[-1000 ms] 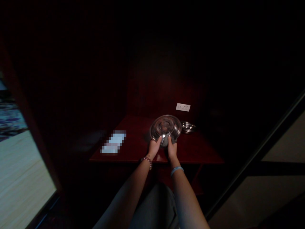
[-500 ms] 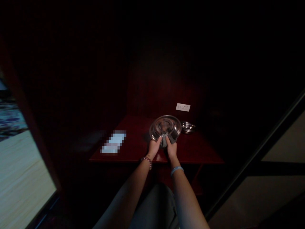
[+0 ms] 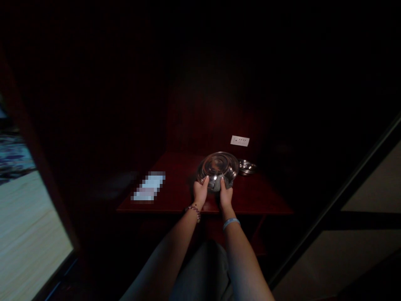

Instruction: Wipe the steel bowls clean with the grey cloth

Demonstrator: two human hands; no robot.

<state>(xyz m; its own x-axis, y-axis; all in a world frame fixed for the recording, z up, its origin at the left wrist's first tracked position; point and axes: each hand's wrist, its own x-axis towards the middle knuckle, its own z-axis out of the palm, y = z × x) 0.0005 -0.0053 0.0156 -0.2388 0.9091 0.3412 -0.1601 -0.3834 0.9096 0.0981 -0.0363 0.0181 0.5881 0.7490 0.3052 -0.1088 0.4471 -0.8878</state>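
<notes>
From the head view, I locate the metal dish (image 3: pixel 218 163) above the front half of a dark red desk (image 3: pixel 175 200). It is tilted, with concentric rings facing the camera. I cannot tell whether its lower edge touches the desk.

Grip status:
- I read the left hand (image 3: pixel 201 192) as closed on the near left rim, thumb on top. Its fingers are hidden beneath.
- I read the right hand (image 3: pixel 226 195) as closed on a grey cloth (image 3: pixel 216 184), pressing it to the near right part of the dish. The hidden fingers leave the depth of this hold unconfirmed.

Progress status: the dish is lifted into a two-handed hold, and the cloth is against it. By my judgement, handling is under way and not finished, since the dish is not yet set down. I cannot verify how much of the surface the cloth has covered.

Surroundings: I note other metalware (image 3: pixel 247 166) on the desk just beyond the right side of the dish, out of both hands. A white socket panel (image 3: pixel 239 141) is fixed to the back wall. A pixelated pale item (image 3: pixel 148 187) lies on the desk, well apart to the left. Further left, I see a light wood-grain surface (image 3: pixel 34 217).
</notes>
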